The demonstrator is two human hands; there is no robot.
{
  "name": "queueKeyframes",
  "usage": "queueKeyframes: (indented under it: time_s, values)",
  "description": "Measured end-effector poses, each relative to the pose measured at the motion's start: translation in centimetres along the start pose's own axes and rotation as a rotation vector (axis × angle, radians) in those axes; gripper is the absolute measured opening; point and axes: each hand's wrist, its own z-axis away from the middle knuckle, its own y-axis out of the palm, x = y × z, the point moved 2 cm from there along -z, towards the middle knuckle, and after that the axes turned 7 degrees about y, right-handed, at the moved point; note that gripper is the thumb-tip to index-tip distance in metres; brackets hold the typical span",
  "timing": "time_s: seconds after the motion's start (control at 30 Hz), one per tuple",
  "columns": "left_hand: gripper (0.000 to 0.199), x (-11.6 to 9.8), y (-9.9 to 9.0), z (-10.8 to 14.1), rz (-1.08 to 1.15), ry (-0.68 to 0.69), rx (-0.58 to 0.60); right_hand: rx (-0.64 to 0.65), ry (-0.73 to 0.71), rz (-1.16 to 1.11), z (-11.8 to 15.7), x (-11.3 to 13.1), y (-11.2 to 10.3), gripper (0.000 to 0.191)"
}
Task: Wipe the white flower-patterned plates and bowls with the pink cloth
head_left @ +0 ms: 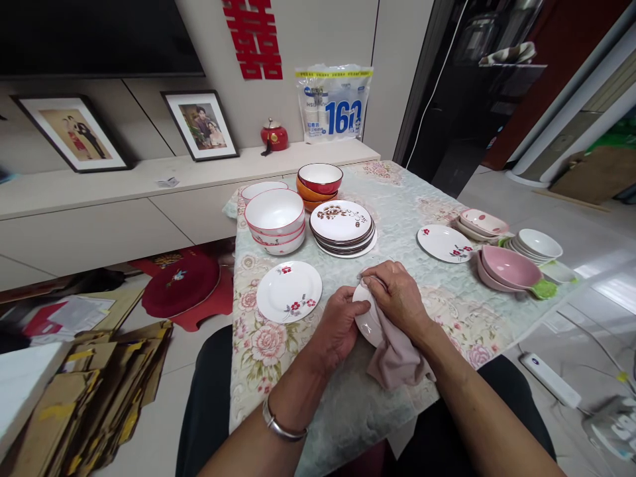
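Note:
Near the front of the table, my left hand [342, 322] grips the left edge of a white plate [366, 324], tilted above the cloth. My right hand [397, 291] is closed on a dusty-pink cloth [397, 358], pressed against the plate's upper edge; the cloth hangs down over its right side and hides much of it. Left of my hands lies a white plate with red flowers [289, 291]. Behind them stands a stack of brown-patterned plates [342, 222]. A second flowered plate [444, 243] rests to the right.
White bowls with pink rims [275, 215] and red and orange bowls [319, 179] stand at the back left. Pink bowls [511, 265] and small white bowls [539, 244] sit near the right edge of the floral tablecloth [268, 344]. A red stool [181, 281] is left of the table.

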Motion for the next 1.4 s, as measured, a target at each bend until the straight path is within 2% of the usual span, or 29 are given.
queueKeyframes:
  time_s: [0.4, 1.4]
  values:
    - [0.031, 0.14, 0.12, -0.05, -0.012, 0.01, -0.032, -0.005, -0.005, -0.044, 0.06, -0.04, -0.11, 0.016]
    - [0.03, 0.0, 0.01, 0.15, -0.037, 0.009, -0.01, 0.001, 0.013, -0.041, 0.05, -0.2, -0.18, 0.016]
